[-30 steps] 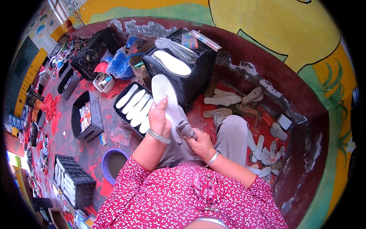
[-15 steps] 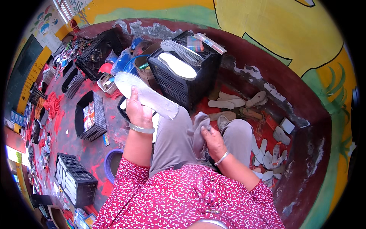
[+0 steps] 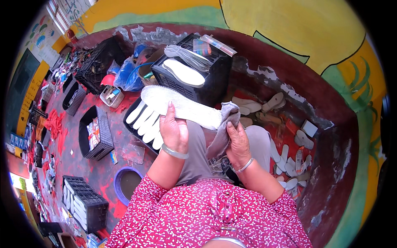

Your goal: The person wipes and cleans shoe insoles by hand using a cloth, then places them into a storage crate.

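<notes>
In front of my lap, a long white insole [image 3: 182, 104] is held up in my left hand [image 3: 173, 131], thumb on its face and the other fingers mostly hidden. A grey cloth [image 3: 219, 138] is gripped in my right hand [image 3: 238, 144]. Its upper part folds over the narrow right end of the insole, while the rest hangs below. Beside my left forearm, a dark tray [image 3: 129, 120] holds several white insoles [image 3: 145, 123] lying side by side, partly covered by the held one and my hand.
Ahead stands a black crate [image 3: 169, 89] with another white insole [image 3: 184, 72] and grey cords [image 3: 188, 57] on top. Several insoles [image 3: 289, 165] lie on the floor at right by the wall. At left are a purple-rimmed bucket [image 3: 117, 184], a woven basket [image 3: 108, 134] and a crate of insoles [image 3: 95, 206].
My left hand has brought the insole right and down. My right hand has raised the grey cloth onto its narrow end. The view has shifted slightly, showing more of the tray.
</notes>
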Tool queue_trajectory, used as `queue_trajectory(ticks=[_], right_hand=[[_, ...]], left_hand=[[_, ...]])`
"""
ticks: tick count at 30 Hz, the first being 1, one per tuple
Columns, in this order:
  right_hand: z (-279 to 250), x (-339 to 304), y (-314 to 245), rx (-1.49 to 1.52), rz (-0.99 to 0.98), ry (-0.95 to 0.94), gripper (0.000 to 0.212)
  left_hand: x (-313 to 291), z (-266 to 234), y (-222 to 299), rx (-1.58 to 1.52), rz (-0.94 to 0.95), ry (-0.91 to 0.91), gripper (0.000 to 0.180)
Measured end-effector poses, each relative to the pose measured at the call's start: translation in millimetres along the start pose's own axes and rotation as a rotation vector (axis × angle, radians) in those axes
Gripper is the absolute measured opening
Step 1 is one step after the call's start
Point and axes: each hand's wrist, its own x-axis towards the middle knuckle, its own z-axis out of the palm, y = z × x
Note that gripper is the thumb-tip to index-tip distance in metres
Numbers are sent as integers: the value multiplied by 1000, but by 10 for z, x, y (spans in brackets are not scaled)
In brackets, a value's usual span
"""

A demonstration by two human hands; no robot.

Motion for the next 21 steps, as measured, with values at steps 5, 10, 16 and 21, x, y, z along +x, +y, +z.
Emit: queue_trajectory(ticks=[5,10,16,21], right_hand=[[0,-83,152,-12,-37,85,41],[-181,80,2,-93,-216,135,36],[-287,67,-776,-635,-399,-32,31],[-36,-75,-1106,-924,-248,-426,34]], left_hand=[[-37,-3,-71,21,-49,-3,32],[-215,11,-67,40,-119,-30,33],[84,-68,261,699,428,-154,49],[-195,258,339,1210,-43,-1188,37]])
